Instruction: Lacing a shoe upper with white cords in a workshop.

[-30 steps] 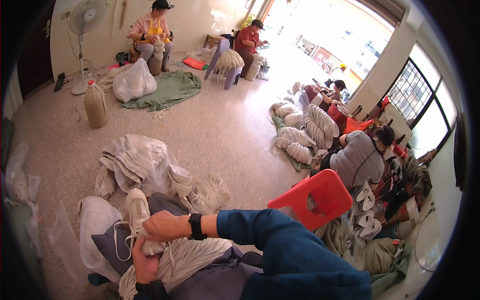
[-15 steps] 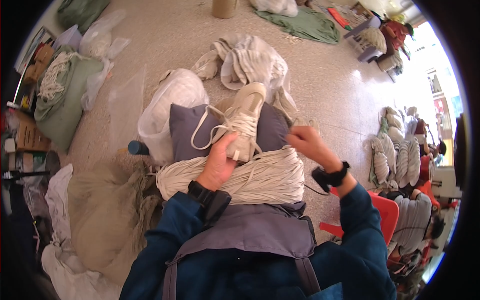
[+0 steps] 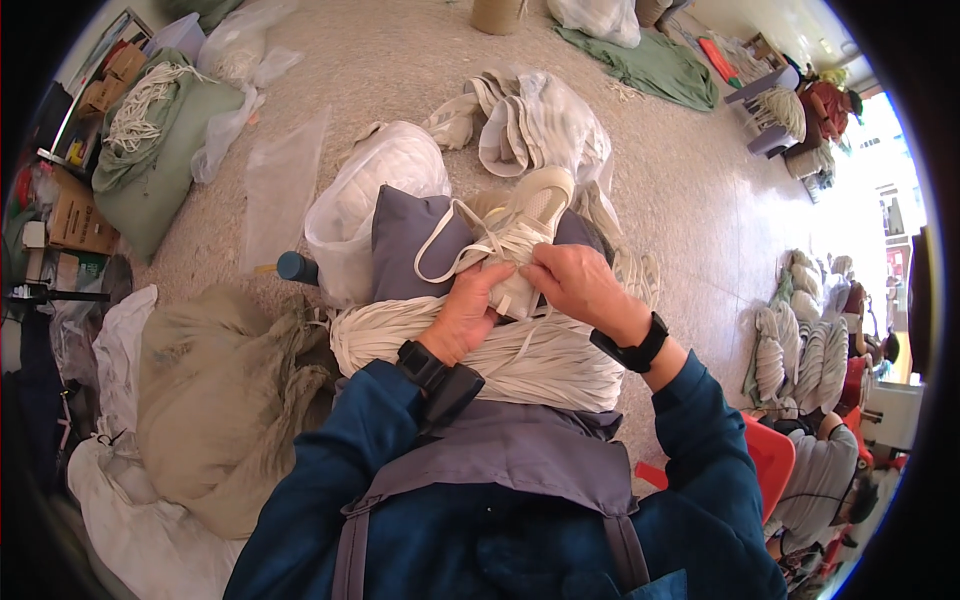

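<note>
A beige lace-up shoe lies on my lap, its toe pointing away from me. My left hand is closed around the left side of its heel end, thumb at the opening. Close beside it, my right hand pinches at the upper eyelets, where a shoelace runs; the fingertips partly hide it. A loose loop of white lace hangs off the shoe's left side. Under both wrists lies a thick bundle of off-white laces across a grey apron.
A clear plastic bag of white material and a heap of pale shoe pieces lie beyond my lap. An olive sack is at left, a red stool at right. Other people sit along the right side.
My right hand has come in from the right to the shoe's eyelets and now pinches there. My left hand still holds the shoe. The whole view has shifted slightly.
</note>
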Available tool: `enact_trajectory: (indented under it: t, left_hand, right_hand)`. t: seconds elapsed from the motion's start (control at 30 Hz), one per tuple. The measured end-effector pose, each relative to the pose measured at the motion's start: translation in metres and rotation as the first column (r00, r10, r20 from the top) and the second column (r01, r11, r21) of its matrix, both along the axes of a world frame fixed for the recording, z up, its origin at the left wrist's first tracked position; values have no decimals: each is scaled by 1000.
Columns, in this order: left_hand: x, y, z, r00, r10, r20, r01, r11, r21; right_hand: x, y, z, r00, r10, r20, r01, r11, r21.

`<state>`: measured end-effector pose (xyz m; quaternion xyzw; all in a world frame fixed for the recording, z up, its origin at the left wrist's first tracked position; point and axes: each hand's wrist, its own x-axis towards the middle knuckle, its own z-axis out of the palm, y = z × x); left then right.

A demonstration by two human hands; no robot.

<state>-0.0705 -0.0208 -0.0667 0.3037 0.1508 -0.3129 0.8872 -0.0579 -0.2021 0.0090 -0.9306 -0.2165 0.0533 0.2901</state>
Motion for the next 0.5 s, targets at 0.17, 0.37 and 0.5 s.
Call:
enact_trajectory:
  t: [0.17,0.37,0.5]
  left_hand:
    - [-3,2,5,1000,-1,3,1,1000,4]
    - [-3,5,-1,999,9,-41,-13,995,-95]
    - [-2,1,2,997,47,-68,-54,992,-114]
  right_hand:
    - [-1,-2,2,999,36,6,-36,999,7]
    - [-47,-107,0,854,-390,-345,413,911,-9]
    - [-116,-250,-22,849,-513,-122,334,703,-628]
